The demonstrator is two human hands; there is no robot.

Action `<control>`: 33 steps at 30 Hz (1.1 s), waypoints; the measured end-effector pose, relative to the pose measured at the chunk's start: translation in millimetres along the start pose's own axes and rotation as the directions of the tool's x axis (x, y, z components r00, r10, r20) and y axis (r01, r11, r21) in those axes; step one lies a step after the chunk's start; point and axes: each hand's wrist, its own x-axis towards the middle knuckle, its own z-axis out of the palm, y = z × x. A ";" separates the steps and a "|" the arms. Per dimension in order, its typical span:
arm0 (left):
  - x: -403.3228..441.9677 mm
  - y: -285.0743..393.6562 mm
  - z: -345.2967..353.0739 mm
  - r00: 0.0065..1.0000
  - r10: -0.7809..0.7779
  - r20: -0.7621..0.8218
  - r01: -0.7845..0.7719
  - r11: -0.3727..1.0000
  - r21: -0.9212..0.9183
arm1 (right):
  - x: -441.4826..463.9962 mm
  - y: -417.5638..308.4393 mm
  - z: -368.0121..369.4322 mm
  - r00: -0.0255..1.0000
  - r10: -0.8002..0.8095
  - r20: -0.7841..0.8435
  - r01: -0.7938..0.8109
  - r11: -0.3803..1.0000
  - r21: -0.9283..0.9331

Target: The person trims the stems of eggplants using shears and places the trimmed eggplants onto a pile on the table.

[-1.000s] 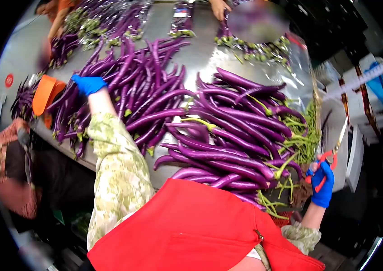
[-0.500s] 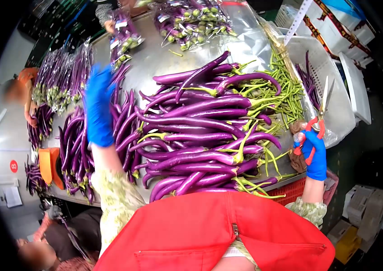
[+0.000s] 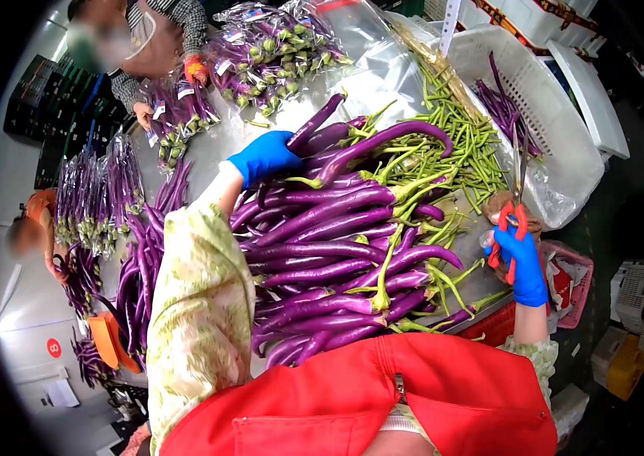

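Note:
My left hand (image 3: 264,157), in a blue glove, reaches over the back of the pile of long purple eggplants (image 3: 322,249). Its fingers are closed round one eggplant (image 3: 316,124) that sticks out past them. My right hand (image 3: 518,262), also gloved in blue, grips red-handled scissors (image 3: 511,228) at the right table edge, with the blades pointing up and away. Long green stems stick out from the eggplants' right ends. Beside them lies a heap of cut green stems (image 3: 458,125).
A white crate (image 3: 565,114) holding a few eggplants stands at the right. Bagged eggplants (image 3: 268,53) lie at the back, where a co-worker's hands (image 3: 196,70) handle more bags. Another eggplant pile (image 3: 139,266) and an orange object (image 3: 109,342) are at left. A red basket (image 3: 489,325) is below the edge.
My left hand has moved right from the left pile to the near eggplants and closed on one. The view has turned. My right hand still holds the scissors.

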 end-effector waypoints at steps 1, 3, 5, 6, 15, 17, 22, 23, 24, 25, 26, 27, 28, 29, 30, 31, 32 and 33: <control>-4.4 1.6 -6.1 0.998 0.016 -0.067 -0.014 0.999 0.030 | 2.4 -2.8 2.7 1.000 0.028 0.008 -0.028 1.000 0.003; -15.5 -2.5 -18.9 0.992 0.069 -0.105 -0.071 0.997 -0.016 | 3.9 -9.3 18.1 0.998 0.002 0.059 0.000 1.000 -0.029; -34.7 15.4 -28.0 0.973 0.082 -0.215 -0.030 0.971 0.236 | 8.1 -18.1 32.1 0.993 -0.016 0.119 0.035 0.987 -0.156; -50.8 32.2 -22.0 0.911 0.212 -0.353 -0.035 0.895 0.445 | 13.3 -17.5 43.3 0.976 -0.116 0.186 0.153 0.968 -0.197; -104.3 39.2 -20.9 0.817 -0.036 -0.576 -0.068 0.985 -0.158 | 23.0 -43.2 96.8 0.875 -0.118 0.470 0.322 0.866 -0.383; -128.5 67.3 -17.4 0.848 -0.102 -0.519 -0.144 0.900 -0.412 | 26.3 -54.0 101.4 0.864 -0.111 0.491 0.370 0.802 -0.469; -146.2 80.4 1.0 0.914 -0.056 -0.402 -0.245 0.714 -0.656 | 23.5 -69.1 116.4 0.844 -0.233 0.483 0.510 0.628 -0.588; -148.7 84.5 3.9 0.919 -0.054 -0.391 -0.239 0.711 -0.661 | 25.5 -63.6 116.6 0.823 -0.325 0.467 0.563 0.584 -0.585; -151.9 89.0 7.5 0.920 -0.050 -0.388 -0.252 0.682 -0.687 | 27.4 -57.7 117.6 0.793 -0.414 0.448 0.610 0.536 -0.584; -155.0 93.7 10.6 0.923 -0.046 -0.383 -0.263 0.652 -0.711 | 27.0 -55.7 118.4 0.754 -0.498 0.428 0.651 0.483 -0.586; -156.3 96.8 12.6 0.924 -0.040 -0.379 -0.274 0.622 -0.734 | 25.1 -57.2 119.4 0.760 -0.495 0.421 0.643 0.478 -0.598; -155.3 96.0 13.3 0.932 -0.036 -0.360 -0.265 0.609 -0.747 | 22.9 -58.1 120.2 0.751 -0.524 0.403 0.641 0.427 -0.638; -153.9 92.8 13.2 0.939 -0.033 -0.342 -0.256 0.597 -0.760 | 21.0 -58.5 121.4 0.739 -0.552 0.387 0.635 0.376 -0.675; -154.1 90.8 13.2 0.945 -0.032 -0.326 -0.246 0.585 -0.773 | 19.7 -58.8 122.3 0.723 -0.579 0.375 0.627 0.324 -0.708; -155.7 90.5 13.7 0.949 -0.029 -0.314 -0.241 0.574 -0.782 | 20.6 -58.7 121.3 0.709 -0.602 0.367 0.645 0.343 -0.682; -157.4 90.5 14.4 0.953 -0.027 -0.302 -0.235 0.564 -0.792 | 19.7 -60.6 121.3 0.703 -0.614 0.359 0.645 0.337 -0.686; -158.6 90.4 15.4 0.957 -0.024 -0.288 -0.227 0.552 -0.802 | 17.4 -62.9 121.2 0.698 -0.625 0.350 0.643 0.332 -0.690; -159.8 90.7 16.6 0.963 -0.023 -0.270 -0.212 0.555 -0.804 | 16.0 -63.9 120.5 0.695 -0.634 0.338 0.639 0.329 -0.696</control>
